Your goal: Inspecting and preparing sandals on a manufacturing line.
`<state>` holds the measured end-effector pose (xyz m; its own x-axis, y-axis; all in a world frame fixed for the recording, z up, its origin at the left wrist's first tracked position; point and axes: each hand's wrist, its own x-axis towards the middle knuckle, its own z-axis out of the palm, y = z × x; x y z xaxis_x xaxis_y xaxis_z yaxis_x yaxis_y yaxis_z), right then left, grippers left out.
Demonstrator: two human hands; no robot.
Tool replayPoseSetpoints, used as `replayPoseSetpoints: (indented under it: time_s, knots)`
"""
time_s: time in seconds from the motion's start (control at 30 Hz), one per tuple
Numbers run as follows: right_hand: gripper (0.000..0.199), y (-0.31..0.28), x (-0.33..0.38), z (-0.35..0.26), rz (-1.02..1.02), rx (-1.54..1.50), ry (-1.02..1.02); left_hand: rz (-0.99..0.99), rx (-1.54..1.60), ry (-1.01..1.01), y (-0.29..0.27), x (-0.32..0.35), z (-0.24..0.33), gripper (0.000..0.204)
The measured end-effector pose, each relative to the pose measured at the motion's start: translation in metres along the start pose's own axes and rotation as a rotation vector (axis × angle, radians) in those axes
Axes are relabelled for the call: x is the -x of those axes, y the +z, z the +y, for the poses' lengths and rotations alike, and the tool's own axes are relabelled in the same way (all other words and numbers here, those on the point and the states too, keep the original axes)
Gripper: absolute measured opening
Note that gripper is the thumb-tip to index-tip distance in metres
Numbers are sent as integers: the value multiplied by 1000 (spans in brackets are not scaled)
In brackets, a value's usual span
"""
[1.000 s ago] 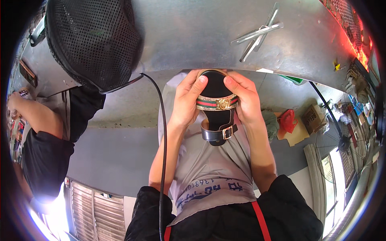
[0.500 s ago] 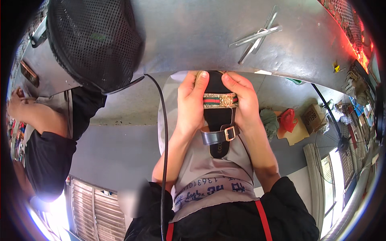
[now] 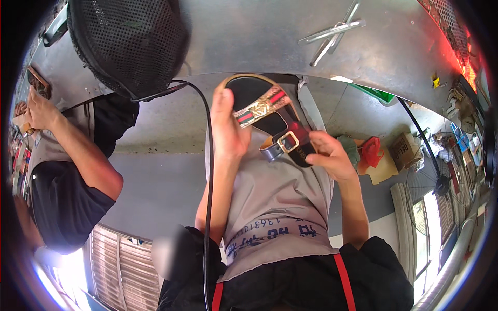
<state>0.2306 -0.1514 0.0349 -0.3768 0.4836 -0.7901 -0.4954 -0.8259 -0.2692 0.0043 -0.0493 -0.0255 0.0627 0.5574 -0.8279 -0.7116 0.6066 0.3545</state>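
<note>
A black-soled sandal (image 3: 268,124) is held tilted above my grey apron, its toe end up and to the left and its heel down to the right. Across its front runs a patterned strap (image 3: 262,107) with a green and red stripe and a gold ornament. A dark ankle strap with a gold buckle (image 3: 288,141) loops near the heel. My left hand (image 3: 228,127) grips the left side of the toe end, thumb up along the edge. At the heel, my right hand (image 3: 332,156) pinches the sole between thumb and fingers.
Crossed thin metal tools (image 3: 334,36) lie on the metal table (image 3: 249,36). A black mesh cap-like thing (image 3: 132,46) fills the upper left. Beside me, another person's arm (image 3: 85,147) reaches to the table. A black cable (image 3: 209,181) hangs near my left arm. A cardboard box (image 3: 403,150) stands right.
The sandal has turned from upright to slanting, its toe end now leftward. My right hand has moved from the toe end down to the heel. The other person's arm has shifted.
</note>
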Motion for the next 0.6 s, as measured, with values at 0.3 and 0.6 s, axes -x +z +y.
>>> replayPoseSetpoints:
  time_s: [0.3,0.6]
  knots:
    - [40,9,-19,-19,379,-288,-389,-425,-85,-204,-54,30,26,65]
    - [39,37,-83,-15,317,-167,-208,-445,-700,-133,22,-7,-8,54]
